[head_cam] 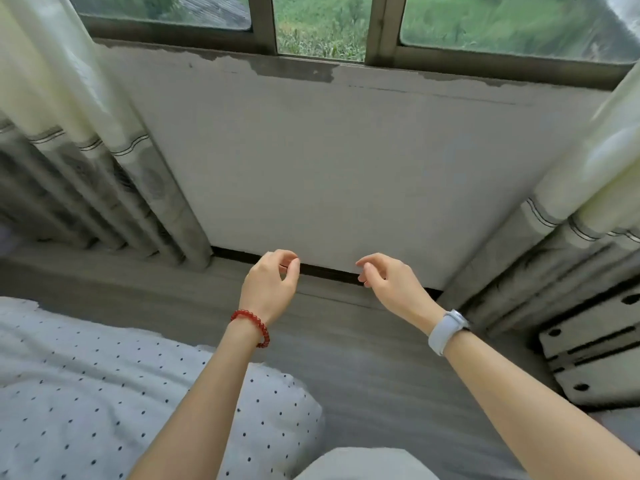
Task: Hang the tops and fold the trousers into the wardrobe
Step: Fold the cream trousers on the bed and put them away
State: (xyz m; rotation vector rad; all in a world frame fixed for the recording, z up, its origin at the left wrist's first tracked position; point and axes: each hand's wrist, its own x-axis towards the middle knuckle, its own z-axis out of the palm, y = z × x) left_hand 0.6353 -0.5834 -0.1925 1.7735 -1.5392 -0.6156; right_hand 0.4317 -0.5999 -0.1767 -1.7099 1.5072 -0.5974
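My left hand (272, 284), with a red bead bracelet at the wrist, hovers over the grey floor near the wall, fingers loosely curled and holding nothing. A short way to its right is my right hand (388, 280), a white watch on its wrist, fingers also apart and empty. No top, no trousers and no wardrobe appear in this view.
A bed with a white black-dotted cover (86, 386) lies at lower left. Cream and grey curtains hang at the left (69, 140) and at the right (588, 202). A window (322, 26) runs above the white wall (329, 168). A white slotted object (595, 344) lies at the right.
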